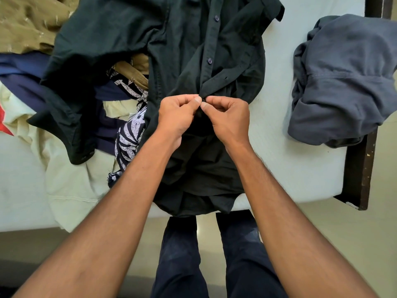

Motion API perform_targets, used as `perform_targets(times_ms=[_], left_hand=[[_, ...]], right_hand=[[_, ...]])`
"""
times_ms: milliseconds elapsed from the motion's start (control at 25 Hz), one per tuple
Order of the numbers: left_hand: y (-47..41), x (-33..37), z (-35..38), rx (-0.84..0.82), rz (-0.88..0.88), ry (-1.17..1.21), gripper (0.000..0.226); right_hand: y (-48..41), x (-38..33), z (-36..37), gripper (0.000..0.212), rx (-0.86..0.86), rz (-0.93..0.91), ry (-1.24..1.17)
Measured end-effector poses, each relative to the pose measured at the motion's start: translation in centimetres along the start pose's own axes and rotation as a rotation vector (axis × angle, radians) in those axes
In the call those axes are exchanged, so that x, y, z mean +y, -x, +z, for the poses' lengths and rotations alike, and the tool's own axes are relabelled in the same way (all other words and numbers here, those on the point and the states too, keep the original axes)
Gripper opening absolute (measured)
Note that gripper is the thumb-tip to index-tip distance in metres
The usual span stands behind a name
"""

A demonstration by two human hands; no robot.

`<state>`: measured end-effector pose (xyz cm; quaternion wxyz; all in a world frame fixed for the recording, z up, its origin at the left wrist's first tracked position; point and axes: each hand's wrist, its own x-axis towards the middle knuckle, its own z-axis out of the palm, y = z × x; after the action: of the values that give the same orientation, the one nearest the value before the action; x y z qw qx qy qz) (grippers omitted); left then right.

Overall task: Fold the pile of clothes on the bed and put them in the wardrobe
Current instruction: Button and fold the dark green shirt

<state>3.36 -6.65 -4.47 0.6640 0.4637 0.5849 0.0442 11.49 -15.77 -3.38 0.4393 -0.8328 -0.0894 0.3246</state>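
A dark green button-up shirt (182, 50) lies spread on the bed (290, 168), its hem hanging over the near edge. My left hand (178, 115) and my right hand (227, 117) meet at the shirt's front placket, each pinching the fabric between thumb and fingers at a button. Two buttons higher up look fastened. To the left lies the pile: an olive garment (25, 22), a navy one (21, 69), a cream one (68, 186) and a black-and-white patterned one (129, 136).
A crumpled grey-blue garment (343, 82) lies at the right end of the bed. The dark wooden bed frame (361, 168) shows along the right edge. My legs in dark trousers (214, 254) stand on the pale floor against the bed's near side.
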Motion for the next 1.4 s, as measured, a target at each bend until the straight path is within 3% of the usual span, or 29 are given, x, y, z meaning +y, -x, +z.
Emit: perform_targets(times_ms=[120,360,640,840,1040,1240,1400], left_hand=[[-0.2,-0.2,0.4,-0.001,0.048,-0.02,0.012],[0.0,-0.7,0.1,-0.028,0.118,-0.003,0.011],[0.1,-1.3,0.2,-0.032,0.21,-0.008,0.025],[0.5,-1.0,0.4,0.042,0.264,-0.12,0.023],[0.3,-1.2,0.2,0.024,0.324,-0.204,0.024],[0.3,-1.3,0.5,0.013,0.368,-0.224,0.03],[0.6,-1.5,1.0,0.041,0.419,-0.228,0.031]], right_hand=[[0.0,-0.1,-0.2,0.027,-0.017,0.02,-0.023],[-0.4,1.0,-0.7,0.018,-0.094,0.214,-0.293],[-1.0,0.7,-0.6,0.011,-0.143,0.336,-0.423],[-0.7,0.8,-0.6,0.005,-0.115,0.233,-0.253],[-2.2,0.5,-1.4,0.02,-0.214,-0.032,0.168],[-3.7,-0.1,-2.0,0.025,-0.308,-0.021,0.255],[-2.9,-0.2,-0.7,0.022,-0.213,0.225,-0.002]])
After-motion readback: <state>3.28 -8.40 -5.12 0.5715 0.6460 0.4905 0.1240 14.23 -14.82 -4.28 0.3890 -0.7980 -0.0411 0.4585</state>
